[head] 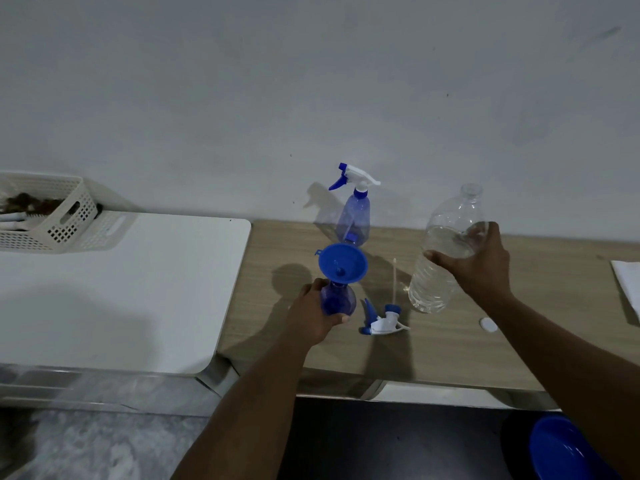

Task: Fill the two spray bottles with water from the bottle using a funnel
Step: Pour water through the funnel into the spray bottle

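A blue funnel (343,263) sits in the neck of a headless blue spray bottle (337,299), which stands on the wooden table (450,351). My left hand (313,315) is wrapped around that bottle's body. Its white and blue spray head (381,318), with a thin dip tube, lies on the table just to the right. Behind the funnel, by the wall, stands a second spray bottle (354,216) with its head on. My right hand (479,265) grips the uncapped clear water bottle (443,258), roughly upright and partly full, to the right of the funnel.
The bottle's white cap (488,324) lies on the wood near my right wrist. A white table (114,289) adjoins on the left and carries a white perforated basket (52,211). White paper (628,282) lies at the far right edge. A blue bowl (564,452) sits low at the right.
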Demonstrator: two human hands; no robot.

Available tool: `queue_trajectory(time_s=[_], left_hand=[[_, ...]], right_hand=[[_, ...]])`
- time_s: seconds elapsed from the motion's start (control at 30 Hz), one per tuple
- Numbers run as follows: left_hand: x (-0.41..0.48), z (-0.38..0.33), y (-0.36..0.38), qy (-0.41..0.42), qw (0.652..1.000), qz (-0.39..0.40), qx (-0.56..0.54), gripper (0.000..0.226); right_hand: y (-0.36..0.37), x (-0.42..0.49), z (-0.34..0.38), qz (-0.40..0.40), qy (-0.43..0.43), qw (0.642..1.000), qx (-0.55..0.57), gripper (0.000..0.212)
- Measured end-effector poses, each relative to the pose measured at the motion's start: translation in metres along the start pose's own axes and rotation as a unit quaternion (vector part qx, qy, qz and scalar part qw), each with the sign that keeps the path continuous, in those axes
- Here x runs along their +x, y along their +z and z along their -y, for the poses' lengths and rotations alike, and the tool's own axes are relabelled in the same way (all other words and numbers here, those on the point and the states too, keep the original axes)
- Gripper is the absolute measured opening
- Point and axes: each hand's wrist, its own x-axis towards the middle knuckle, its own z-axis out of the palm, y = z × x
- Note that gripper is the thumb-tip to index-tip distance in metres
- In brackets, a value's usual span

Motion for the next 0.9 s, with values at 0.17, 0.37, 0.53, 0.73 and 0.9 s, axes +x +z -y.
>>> queue_trajectory(time_s=[0.17,0.37,0.53,0.73,0.9], left_hand=[[-0.001,-0.001,0.001,0.002,1.000,0.001,-0.003,0.082],[0.001,0.001,0.001,0.005,1.000,0.003,0.002,0.084],[0.003,0.004,0.002,0.001,1.000,0.007,-0.004,0.087],[0.003,0.005,0.002,0.007,1.000,-0.003,-0.008,0.081],[0.004,0.006,0.003,0.013,1.000,-0.004,0.001,0.079]], right_hand=[[0.000,-0.009,-0.006,-0.029,0.038,0.998,0.043,0.088],[-0.004,-0.011,-0.016,0.003,0.069,0.995,0.076,0.098],[-0.002,-0.015,-0.027,0.035,0.083,0.992,0.090,0.097],[-0.002,-0.017,-0.041,0.052,0.100,0.989,0.094,0.103],[0.010,-0.052,-0.039,-0.013,0.123,0.989,0.081,0.101]])
